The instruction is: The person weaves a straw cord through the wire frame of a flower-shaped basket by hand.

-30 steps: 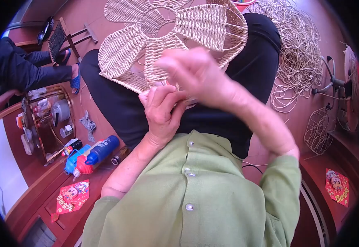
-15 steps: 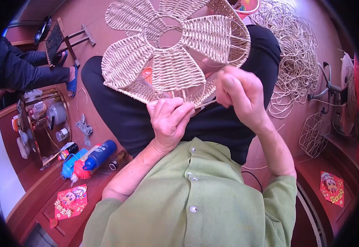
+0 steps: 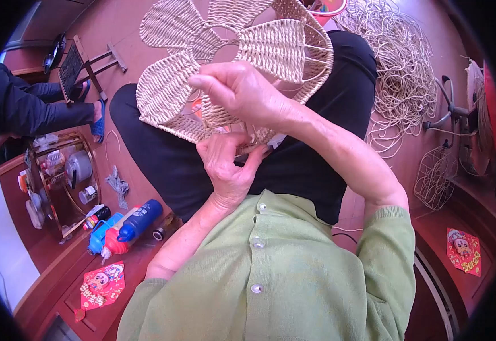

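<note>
A woven cord piece with flower-like petals rests across my lap, its near rim toward my body. My left hand grips that near rim, fingers on top and thumb tucked at the edge. Above the petals, my right hand is raised with its fingers curled into a fist, thumb pointing left. It covers part of the nearest petal. Whatever cord it may hold cannot be made out. A small pale item shows at the rim just right of my left fingertips.
A heap of loose cord lies on the floor at right, near a wire frame. At left are a blue bottle, a rack with jars, a folding stool and another person's legs.
My right hand swung from over the piece out to the right, where a strand showed near it, then back left over the petals. My left hand stays at the rim.
</note>
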`<state>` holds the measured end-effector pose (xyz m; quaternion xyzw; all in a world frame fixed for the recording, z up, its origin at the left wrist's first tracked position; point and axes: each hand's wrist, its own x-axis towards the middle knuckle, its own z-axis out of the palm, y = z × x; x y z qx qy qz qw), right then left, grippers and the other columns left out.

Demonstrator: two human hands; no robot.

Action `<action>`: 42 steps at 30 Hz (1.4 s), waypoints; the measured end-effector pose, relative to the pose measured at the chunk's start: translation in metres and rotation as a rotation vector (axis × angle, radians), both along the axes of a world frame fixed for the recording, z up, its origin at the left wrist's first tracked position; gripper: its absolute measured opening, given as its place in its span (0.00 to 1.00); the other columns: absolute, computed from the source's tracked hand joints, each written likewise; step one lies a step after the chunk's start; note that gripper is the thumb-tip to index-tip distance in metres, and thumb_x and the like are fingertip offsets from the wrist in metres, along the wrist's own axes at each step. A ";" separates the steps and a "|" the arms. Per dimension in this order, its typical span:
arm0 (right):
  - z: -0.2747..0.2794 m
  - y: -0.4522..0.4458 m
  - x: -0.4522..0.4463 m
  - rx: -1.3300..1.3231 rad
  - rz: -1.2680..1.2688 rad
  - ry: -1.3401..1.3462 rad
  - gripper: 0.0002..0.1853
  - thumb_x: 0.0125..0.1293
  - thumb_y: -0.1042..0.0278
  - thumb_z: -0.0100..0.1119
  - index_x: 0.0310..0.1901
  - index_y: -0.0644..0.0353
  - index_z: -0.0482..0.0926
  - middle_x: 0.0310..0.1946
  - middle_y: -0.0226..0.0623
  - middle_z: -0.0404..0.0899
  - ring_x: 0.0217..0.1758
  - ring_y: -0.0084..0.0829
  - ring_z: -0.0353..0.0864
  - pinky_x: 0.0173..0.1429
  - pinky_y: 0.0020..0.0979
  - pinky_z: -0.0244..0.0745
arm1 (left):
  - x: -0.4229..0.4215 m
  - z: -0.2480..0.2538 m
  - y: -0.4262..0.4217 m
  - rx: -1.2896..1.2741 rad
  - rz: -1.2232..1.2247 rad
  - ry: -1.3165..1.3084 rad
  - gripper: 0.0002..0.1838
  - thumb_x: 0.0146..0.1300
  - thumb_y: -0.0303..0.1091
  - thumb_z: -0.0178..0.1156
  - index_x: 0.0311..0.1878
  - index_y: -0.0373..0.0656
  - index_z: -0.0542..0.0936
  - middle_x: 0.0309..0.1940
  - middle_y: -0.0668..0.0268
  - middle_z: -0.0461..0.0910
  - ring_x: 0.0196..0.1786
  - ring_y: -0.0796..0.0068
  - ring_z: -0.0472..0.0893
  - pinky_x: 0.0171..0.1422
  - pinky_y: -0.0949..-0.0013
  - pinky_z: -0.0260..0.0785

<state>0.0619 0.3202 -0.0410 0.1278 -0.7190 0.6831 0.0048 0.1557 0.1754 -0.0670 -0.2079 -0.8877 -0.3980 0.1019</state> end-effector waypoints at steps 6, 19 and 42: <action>0.000 -0.004 -0.002 0.160 0.023 0.002 0.21 0.79 0.51 0.59 0.39 0.65 0.85 0.31 0.46 0.86 0.34 0.44 0.86 0.45 0.42 0.81 | -0.002 -0.006 -0.005 -0.062 -0.112 0.153 0.13 0.51 0.31 0.80 0.39 0.47 0.88 0.31 0.72 0.81 0.37 0.69 0.78 0.52 0.64 0.60; 0.152 0.300 0.130 1.021 -0.883 0.077 0.11 0.69 0.74 0.64 0.51 0.69 0.85 0.49 0.42 0.85 0.54 0.35 0.85 0.60 0.33 0.80 | -0.006 0.010 -0.019 -0.186 -0.233 0.104 0.16 0.60 0.29 0.73 0.52 0.46 0.89 0.42 0.67 0.82 0.51 0.68 0.79 0.62 0.61 0.63; -0.028 0.003 0.135 0.708 -0.312 0.107 0.14 0.61 0.80 0.66 0.48 0.61 0.78 0.42 0.40 0.87 0.42 0.40 0.91 0.41 0.37 0.84 | -0.025 0.022 -0.002 -0.340 -0.225 0.044 0.41 0.59 0.22 0.67 0.79 0.47 0.69 0.27 0.60 0.80 0.32 0.59 0.82 0.37 0.53 0.76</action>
